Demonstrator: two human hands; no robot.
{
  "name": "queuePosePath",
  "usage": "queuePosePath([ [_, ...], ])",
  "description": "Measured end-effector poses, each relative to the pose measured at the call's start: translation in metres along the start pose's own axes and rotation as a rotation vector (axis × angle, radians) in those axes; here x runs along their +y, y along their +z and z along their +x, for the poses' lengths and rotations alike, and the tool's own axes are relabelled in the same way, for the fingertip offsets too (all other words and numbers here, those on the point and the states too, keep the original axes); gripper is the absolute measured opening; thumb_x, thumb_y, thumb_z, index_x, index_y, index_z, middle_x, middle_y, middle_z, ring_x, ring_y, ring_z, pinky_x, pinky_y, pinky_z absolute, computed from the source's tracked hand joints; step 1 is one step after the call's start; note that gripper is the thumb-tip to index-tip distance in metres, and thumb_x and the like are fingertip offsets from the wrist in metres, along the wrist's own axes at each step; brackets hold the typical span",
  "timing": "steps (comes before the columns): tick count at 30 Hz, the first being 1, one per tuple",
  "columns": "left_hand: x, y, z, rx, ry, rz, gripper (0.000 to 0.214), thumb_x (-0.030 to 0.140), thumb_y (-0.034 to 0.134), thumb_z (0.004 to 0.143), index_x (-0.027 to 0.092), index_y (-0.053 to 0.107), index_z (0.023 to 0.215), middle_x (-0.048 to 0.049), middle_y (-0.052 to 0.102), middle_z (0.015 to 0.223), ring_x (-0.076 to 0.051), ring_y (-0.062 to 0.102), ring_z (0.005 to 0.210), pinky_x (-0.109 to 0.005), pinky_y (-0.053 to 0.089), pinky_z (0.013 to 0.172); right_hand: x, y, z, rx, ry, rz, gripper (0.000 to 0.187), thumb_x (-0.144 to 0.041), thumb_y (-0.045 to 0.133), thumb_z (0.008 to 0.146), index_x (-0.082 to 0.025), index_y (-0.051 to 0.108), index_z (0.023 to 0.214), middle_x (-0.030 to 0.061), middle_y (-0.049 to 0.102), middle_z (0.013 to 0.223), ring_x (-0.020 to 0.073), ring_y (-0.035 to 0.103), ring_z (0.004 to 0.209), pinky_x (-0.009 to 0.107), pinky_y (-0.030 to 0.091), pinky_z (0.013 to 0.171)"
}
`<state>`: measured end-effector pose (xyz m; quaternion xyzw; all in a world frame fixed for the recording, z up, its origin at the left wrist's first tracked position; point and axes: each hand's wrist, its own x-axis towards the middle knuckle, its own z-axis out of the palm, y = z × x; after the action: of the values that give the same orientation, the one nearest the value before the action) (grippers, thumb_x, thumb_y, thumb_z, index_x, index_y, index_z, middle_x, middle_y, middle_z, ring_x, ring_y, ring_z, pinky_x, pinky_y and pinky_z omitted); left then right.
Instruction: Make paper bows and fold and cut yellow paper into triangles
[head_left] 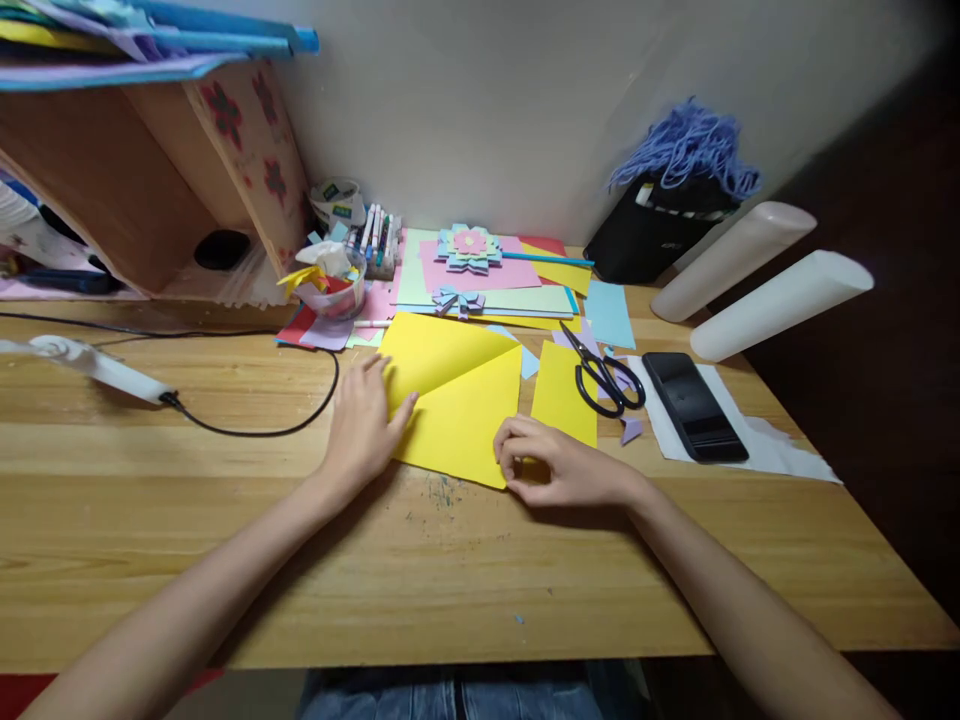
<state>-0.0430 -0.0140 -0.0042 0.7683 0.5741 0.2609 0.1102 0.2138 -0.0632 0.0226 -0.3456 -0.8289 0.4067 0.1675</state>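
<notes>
A yellow sheet of paper (461, 420) with a diagonal crease lies in front of me on the wooden table. My left hand (364, 415) rests on its left edge, fingers spread and thumb on the paper. At the lower right corner my right hand (551, 465) pinches the sheet between thumb and fingers. A smaller yellow piece of paper (566, 390) lies just beyond the right hand. Black-handled scissors (607, 375) lie partly over it with their blades apart.
A layered paper flower (470, 248) sits on stacked coloured sheets at the back. A phone (694, 405) and two white tubes (780, 305) are on the right. Markers (379, 235), a cup of scraps (330, 290) and a black cable (262, 432) are on the left.
</notes>
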Motion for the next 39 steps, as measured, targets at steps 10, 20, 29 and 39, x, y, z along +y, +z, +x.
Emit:
queuePosePath([
  [10,-0.004,-0.021,0.019,-0.3,-0.565,-0.905,0.062,0.036,0.075,0.061,0.019,0.05,0.115,-0.0098,0.068,0.103,-0.023,0.067,0.083,-0.033,0.055,0.068,0.003,-0.029,-0.014,-0.073,0.012,0.051,0.014,-0.004,0.056,0.068,-0.016,0.054,0.074,0.003,0.054,0.089,0.0129,0.052,0.082,0.025,0.041,0.075],
  [20,0.012,-0.029,0.009,-0.407,-0.445,-0.994,0.044,0.044,0.066,0.07,0.016,0.059,0.103,-0.0086,0.068,0.105,-0.023,0.067,0.082,-0.031,0.054,0.066,0.007,-0.046,-0.027,0.184,0.021,0.212,0.003,-0.017,0.057,0.079,-0.017,0.056,0.076,0.0043,0.06,0.084,0.0128,0.054,0.072,0.025,0.043,0.063],
  [29,0.023,-0.032,-0.001,-0.549,-0.216,-0.835,0.042,0.047,0.049,0.083,0.022,0.058,0.116,-0.0081,0.062,0.118,-0.025,0.06,0.101,-0.036,0.05,0.083,0.004,-0.015,-0.012,0.579,-0.079,0.456,0.005,-0.024,0.057,0.084,-0.019,0.055,0.085,0.0054,0.064,0.089,0.0155,0.06,0.086,0.032,0.049,0.077],
  [39,0.04,-0.031,-0.011,-0.583,0.097,-0.615,0.05,0.043,0.052,0.083,0.027,0.045,0.13,-0.0049,0.05,0.133,-0.024,0.047,0.12,-0.04,0.034,0.102,-0.007,-0.009,-0.009,0.474,-0.151,0.372,0.01,-0.026,0.052,0.087,-0.02,0.059,0.09,0.0091,0.061,0.104,0.0188,0.056,0.1,0.036,0.044,0.088],
])
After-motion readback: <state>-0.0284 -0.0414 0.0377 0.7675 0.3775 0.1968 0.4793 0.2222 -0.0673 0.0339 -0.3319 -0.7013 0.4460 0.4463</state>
